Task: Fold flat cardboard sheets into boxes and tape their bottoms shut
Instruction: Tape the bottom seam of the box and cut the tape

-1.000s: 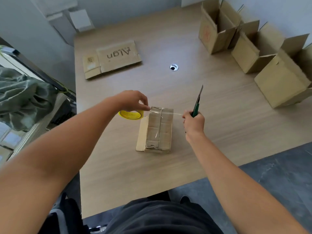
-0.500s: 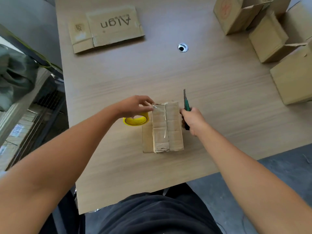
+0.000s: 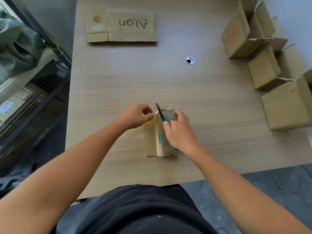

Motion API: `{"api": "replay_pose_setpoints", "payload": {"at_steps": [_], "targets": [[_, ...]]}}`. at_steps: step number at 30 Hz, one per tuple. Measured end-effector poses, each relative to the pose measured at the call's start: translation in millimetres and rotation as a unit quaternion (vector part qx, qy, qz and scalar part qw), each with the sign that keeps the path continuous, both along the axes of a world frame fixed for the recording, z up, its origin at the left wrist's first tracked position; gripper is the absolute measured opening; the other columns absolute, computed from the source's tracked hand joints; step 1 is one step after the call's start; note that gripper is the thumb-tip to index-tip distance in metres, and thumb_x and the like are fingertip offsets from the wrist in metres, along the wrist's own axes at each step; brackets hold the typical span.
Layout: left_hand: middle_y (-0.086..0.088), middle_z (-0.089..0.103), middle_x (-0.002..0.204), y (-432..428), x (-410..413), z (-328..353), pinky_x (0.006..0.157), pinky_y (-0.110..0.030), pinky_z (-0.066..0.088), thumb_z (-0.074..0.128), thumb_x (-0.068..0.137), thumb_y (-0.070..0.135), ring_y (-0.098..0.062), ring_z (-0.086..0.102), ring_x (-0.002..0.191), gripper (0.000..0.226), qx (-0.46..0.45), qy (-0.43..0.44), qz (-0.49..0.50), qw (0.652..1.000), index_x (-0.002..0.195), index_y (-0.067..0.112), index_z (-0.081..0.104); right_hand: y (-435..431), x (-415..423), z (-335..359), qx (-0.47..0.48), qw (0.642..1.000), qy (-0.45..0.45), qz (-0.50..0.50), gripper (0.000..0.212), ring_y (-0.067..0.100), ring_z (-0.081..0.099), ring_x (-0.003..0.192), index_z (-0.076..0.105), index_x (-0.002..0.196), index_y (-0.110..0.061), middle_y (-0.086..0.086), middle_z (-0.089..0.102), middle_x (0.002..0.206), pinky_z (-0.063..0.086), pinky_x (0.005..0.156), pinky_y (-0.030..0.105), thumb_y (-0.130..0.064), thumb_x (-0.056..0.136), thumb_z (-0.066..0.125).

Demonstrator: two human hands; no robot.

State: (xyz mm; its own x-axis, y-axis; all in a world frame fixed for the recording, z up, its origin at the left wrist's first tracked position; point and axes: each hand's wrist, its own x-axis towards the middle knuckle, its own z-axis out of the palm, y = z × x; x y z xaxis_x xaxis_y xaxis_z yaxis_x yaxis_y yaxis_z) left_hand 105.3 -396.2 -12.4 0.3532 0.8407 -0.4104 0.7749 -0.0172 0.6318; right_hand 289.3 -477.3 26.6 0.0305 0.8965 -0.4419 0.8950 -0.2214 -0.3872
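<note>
Resting near the front edge of the tabletop (image 3: 118,85), the small cardboard box (image 3: 152,141) lies with its taped bottom flaps up, clear tape running along the seam; the left hand (image 3: 135,116) sits just beside the box's far left corner, fingers closed on a yellow tape roll (image 3: 149,120) that shows only as a sliver under the palm; the right hand (image 3: 179,132) lies over the box's right half, curled around a green-handled utility knife (image 3: 161,114) whose dark blade points away and to the left, its tip at the box's far edge near the left hand; whether the blade touches the tape I cannot tell; a flat cardboard sheet (image 3: 122,26) printed with lettering lies at the far left of the tabletop, well apart; three folded boxes (image 3: 263,71) with open flaps stand along the right side; a round metal grommet (image 3: 190,60) sits between sheet and boxes.
</note>
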Motion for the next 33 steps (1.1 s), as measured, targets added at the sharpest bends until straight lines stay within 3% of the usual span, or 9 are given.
{"api": "replay_pose_setpoints", "payload": {"at_steps": [4,9,18,20,22,24,28,30,33], "targets": [[0.005,0.065,0.100,-19.3,-23.2,-3.1,0.068,-0.028,0.046,0.063,0.096,0.041,-0.015,0.062,0.079,0.029,-0.011,-0.058,0.038,0.997,0.122,0.030,0.061,0.7,-2.4,7.9,-0.050,0.999,0.003,0.005,0.059,0.024,0.003,0.153,0.072,0.109,0.004,0.010,0.005,0.168,0.009,0.125,0.038,-0.037,0.107,0.028],[0.003,0.068,0.112,-12.7,-23.8,-11.7,0.079,-0.031,0.046,0.060,0.093,0.053,-0.021,0.064,0.100,0.033,0.002,0.068,0.019,0.998,0.120,0.036,0.065,1.1,-8.8,9.4,-0.082,0.996,-0.017,0.038,0.061,0.022,-0.011,0.154,0.070,0.115,0.005,0.012,-0.009,0.168,-0.002,0.125,0.037,-0.037,0.107,0.026],[0.004,0.055,0.119,-23.1,-23.4,16.1,0.082,-0.036,0.050,0.057,0.098,0.042,-0.021,0.060,0.100,0.018,0.072,0.106,-0.070,0.989,0.104,0.029,0.068,10.5,-31.5,9.3,-0.171,0.975,-0.132,0.057,0.061,0.035,-0.025,0.150,0.054,0.139,-0.002,0.018,-0.027,0.163,-0.002,0.123,0.056,-0.043,0.102,0.029],[0.005,0.056,0.113,-37.0,-30.5,25.5,0.081,-0.034,0.046,0.058,0.098,0.039,-0.019,0.059,0.096,0.016,0.086,0.062,-0.037,0.994,0.102,0.027,0.068,9.5,-29.1,12.2,-0.144,0.986,-0.077,0.039,0.060,0.034,-0.020,0.152,0.061,0.133,-0.006,0.018,-0.018,0.165,0.001,0.123,0.058,-0.047,0.104,0.029],[0.008,0.056,0.107,-51.4,-36.0,36.3,0.078,-0.030,0.040,0.059,0.098,0.035,-0.016,0.058,0.095,0.011,0.091,0.004,0.017,0.996,0.097,0.027,0.067,3.6,-21.3,20.9,-0.085,0.996,0.039,-0.010,0.053,0.030,-0.006,0.154,0.073,0.102,-0.016,0.017,0.003,0.166,0.007,0.123,0.057,-0.051,0.104,0.034],[0.011,0.057,0.104,-65.5,-34.7,50.0,0.070,-0.024,0.036,0.058,0.098,0.031,-0.005,0.056,0.085,0.009,0.083,-0.041,0.067,0.993,0.092,0.031,0.065,-9.1,-13.8,30.5,0.005,0.987,0.146,-0.067,0.040,0.028,0.018,0.148,0.062,0.074,-0.025,0.015,0.031,0.154,0.022,0.120,0.047,-0.052,0.101,0.046],[0.015,0.056,0.104,-89.8,-18.2,79.9,0.068,-0.018,0.036,0.057,0.099,0.021,0.005,0.051,0.075,0.016,0.042,-0.160,0.113,0.980,0.095,0.032,0.068,-35.4,-2.1,46.3,0.097,0.945,0.292,-0.112,0.013,0.018,0.060,0.092,0.058,0.094,-0.024,0.004,0.060,0.093,0.050,0.085,0.037,-0.037,0.099,0.060],[0.014,0.057,0.106,-99.3,-6.6,91.3,0.071,-0.018,0.037,0.058,0.099,0.019,0.007,0.052,0.078,0.017,0.043,-0.194,0.119,0.973,0.097,0.031,0.070,-45.5,0.6,56.1,0.042,0.895,0.421,-0.145,0.014,0.015,0.056,0.068,0.059,0.104,-0.015,0.005,0.057,0.078,0.051,0.071,0.037,-0.027,0.099,0.063],[0.006,0.060,0.108,-117.9,17.8,102.5,0.069,-0.014,0.039,0.060,0.099,0.018,0.011,0.054,0.074,0.018,0.049,-0.229,0.127,0.964,0.096,0.031,0.071,-61.3,11.6,65.1,0.032,0.874,0.466,-0.132,0.015,0.008,0.050,0.060,0.064,0.100,-0.014,-0.009,0.055,0.067,0.046,0.060,0.028,-0.021,0.091,0.074]]}}
